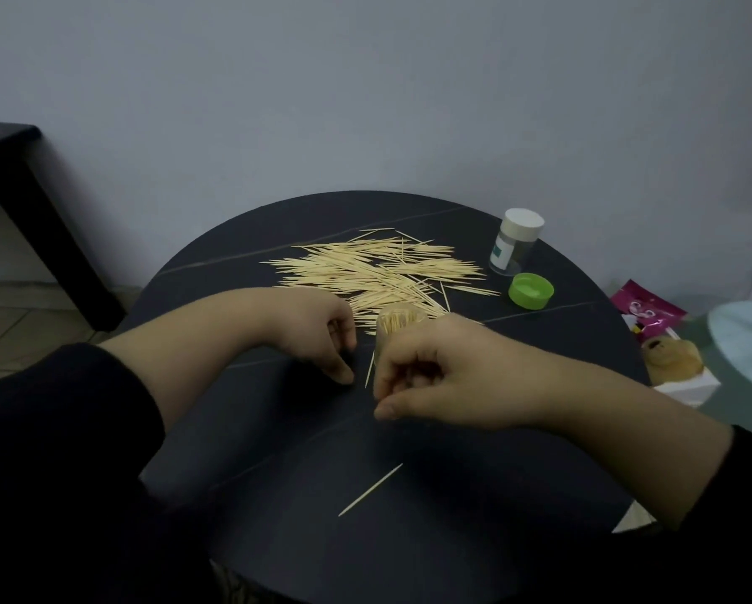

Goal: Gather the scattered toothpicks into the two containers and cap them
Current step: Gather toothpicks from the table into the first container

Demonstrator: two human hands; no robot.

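Head view: left hand (322,337) fingers curled, tips on table (474,494), grip unclear. Right hand (431,372) curled, apparently pinching a few sticks (409,376) just beside open container (398,324). Stray toothpick (370,490) lies diagonal, nearest right hand; pile (378,276) is beyond the hands.

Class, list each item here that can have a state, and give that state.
Open container: uncapped, upright, packed full.
Second container: standing, white cap on.
Green cap: off, lying on the table.
Toothpick pile: loose, scattered on the table.
Stray toothpick: lying alone, nearer the person.
Left hand: fingers curled, tips on table.
Right hand: fingers curled; contents unclear.
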